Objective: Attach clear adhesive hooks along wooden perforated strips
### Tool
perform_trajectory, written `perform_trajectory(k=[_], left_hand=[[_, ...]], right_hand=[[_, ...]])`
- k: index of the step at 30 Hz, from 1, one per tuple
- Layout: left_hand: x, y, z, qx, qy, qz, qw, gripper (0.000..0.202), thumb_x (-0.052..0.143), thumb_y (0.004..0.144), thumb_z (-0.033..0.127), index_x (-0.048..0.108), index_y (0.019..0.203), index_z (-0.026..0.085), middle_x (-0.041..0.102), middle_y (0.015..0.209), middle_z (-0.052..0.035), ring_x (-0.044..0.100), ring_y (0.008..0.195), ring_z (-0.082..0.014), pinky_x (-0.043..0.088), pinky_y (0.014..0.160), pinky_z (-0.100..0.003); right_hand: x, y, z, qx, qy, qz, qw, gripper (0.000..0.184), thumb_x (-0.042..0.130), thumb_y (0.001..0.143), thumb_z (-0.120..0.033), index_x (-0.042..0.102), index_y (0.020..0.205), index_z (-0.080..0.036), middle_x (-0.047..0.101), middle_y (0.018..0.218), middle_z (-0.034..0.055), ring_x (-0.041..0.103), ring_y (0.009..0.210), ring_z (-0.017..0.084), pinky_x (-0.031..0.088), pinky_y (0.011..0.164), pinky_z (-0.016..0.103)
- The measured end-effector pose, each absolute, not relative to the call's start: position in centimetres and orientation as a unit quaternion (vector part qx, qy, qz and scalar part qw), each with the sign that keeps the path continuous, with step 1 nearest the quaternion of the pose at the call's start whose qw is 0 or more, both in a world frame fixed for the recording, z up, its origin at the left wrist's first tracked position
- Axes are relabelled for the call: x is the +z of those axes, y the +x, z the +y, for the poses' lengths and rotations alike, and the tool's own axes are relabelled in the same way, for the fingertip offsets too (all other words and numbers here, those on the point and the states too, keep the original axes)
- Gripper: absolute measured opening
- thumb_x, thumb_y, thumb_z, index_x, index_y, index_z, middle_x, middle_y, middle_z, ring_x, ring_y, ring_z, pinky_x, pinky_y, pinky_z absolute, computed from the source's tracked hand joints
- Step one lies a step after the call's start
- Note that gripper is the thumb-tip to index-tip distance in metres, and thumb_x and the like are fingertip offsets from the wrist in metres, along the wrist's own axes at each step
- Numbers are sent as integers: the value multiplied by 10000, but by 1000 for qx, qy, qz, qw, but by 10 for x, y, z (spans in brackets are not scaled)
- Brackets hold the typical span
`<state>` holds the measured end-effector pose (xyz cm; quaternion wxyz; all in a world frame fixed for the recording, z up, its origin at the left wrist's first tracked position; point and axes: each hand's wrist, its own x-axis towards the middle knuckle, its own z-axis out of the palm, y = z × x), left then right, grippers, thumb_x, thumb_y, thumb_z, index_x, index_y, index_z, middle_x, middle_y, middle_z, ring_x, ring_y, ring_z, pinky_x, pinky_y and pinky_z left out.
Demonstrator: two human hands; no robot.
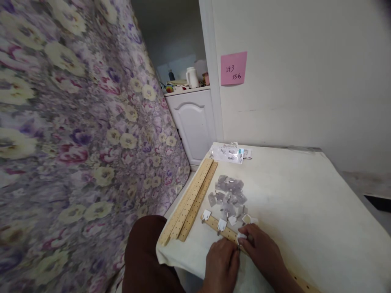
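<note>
A perforated wooden strip [229, 233] lies slantwise near the table's front edge, with white-backed hooks [222, 224] spaced along it. My left hand [222, 258] is closed on the near side of this strip, its fingertips partly hidden. Between thumb and fingers, my right hand [262, 246] pinches another white hook [241, 236] at the strip. Just beyond the strip lie a loose white piece [232, 220] and a pale square piece [246, 219]. Past my right forearm, the strip's far end shows at lower right.
More perforated wooden strips [192, 199] lie along the table's left edge. Several small clear packets [230, 197] with metal parts are heaped mid-table. Flat blister packaging [226, 154] sits at the back. A floral curtain [91, 162] hangs at left, and a wall [299, 81] stands behind the table.
</note>
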<state>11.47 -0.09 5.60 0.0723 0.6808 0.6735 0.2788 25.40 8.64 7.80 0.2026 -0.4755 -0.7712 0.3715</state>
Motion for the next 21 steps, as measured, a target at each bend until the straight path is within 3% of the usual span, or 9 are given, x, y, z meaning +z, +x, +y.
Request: perform_trajectory(k=[11,21], left_hand=[[58,115,-2,293,673,674,74,110,472,870,166,569,867,218,649,829,-38,595,781,-193,456,688,-306],[59,116,-1,289,668,680,84,104,471,872,175,562,841,215,645,816,-37,597,784,-195,456,688,-313]], right_hand=[[68,257,88,400,-473,-752,224,303,508,788,-308,602,1068,-242,685,1018,36,634,927,207,450,817,323],[65,263,92,394,-454,-761,244,246,468,810,-300,625,980,-219,699,948,42,652,856,193,465,787,303]])
